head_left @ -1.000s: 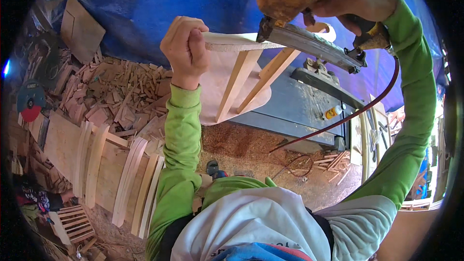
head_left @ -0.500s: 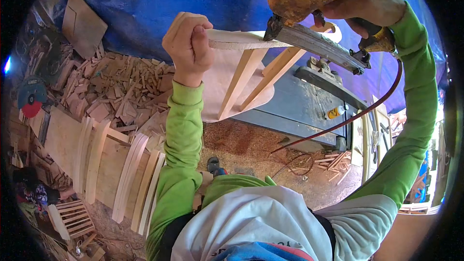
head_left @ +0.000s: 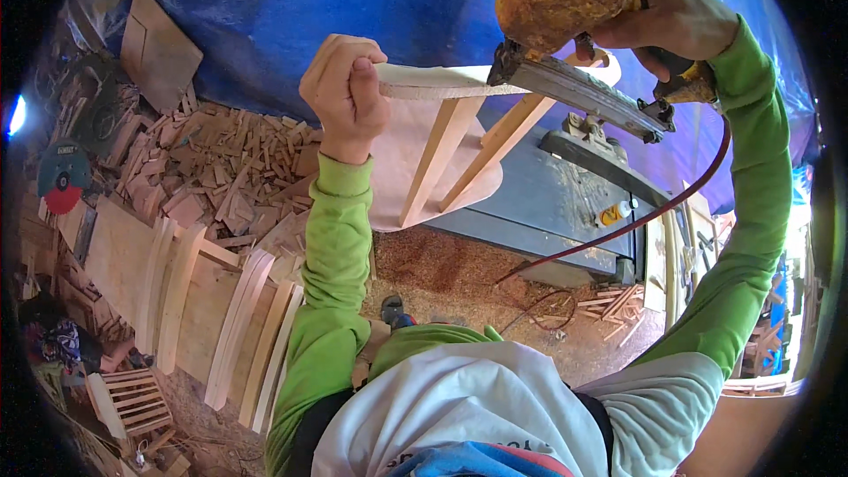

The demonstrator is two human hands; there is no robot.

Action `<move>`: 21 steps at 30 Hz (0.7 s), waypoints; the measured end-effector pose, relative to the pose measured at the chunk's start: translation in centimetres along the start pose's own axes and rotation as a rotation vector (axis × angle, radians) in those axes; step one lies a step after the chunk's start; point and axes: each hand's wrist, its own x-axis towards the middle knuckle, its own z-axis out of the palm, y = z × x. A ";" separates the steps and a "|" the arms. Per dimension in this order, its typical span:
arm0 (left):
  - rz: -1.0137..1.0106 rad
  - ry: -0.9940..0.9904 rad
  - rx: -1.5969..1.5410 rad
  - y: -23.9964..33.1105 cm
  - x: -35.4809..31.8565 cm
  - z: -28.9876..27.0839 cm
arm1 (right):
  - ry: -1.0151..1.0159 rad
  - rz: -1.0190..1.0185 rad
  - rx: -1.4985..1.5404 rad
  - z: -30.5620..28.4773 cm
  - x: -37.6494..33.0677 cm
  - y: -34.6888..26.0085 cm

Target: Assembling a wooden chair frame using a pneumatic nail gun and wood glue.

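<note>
My left hand (head_left: 346, 97) is closed round the left end of a curved pale wooden rail (head_left: 433, 81). Two slanted wooden slats (head_left: 444, 159) stand between this rail and a round-cornered wooden panel (head_left: 384, 172) below it. In my raised right hand (head_left: 676, 18) is a worn, orange-yellow nail gun (head_left: 565, 0), my fingers wrapped round its handle. Its nose meets or hovers just over the rail's front edge near the slat tops; I cannot tell if they touch. The gun hides part of the rail's right side. A dark red air hose (head_left: 680, 199) trails down from its handle.
Behind the work hangs a blue tarp (head_left: 371, 0). A grey machine table (head_left: 530, 194) bears a yellow bottle (head_left: 616, 212). At left lie a heap of wood offcuts (head_left: 221, 155), curved wooden strips (head_left: 238, 327) on a board, and a saw with a round blade (head_left: 62, 181).
The whole view has shifted slightly, so most things sit a little lower. Both hands keep their grips, and the nail gun's nose stays by the rail.
</note>
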 end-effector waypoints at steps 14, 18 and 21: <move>0.033 0.014 -0.009 -0.2 -0.1 -0.3 | 0.016 0.057 -0.140 -0.2 0.8 0.3; 0.034 0.014 -0.009 -0.4 -0.3 -0.4 | 0.121 -0.004 -0.044 0.6 0.8 0.4; 0.034 0.011 -0.006 -0.1 -0.1 -0.4 | 0.124 0.045 -0.144 0.3 0.6 0.4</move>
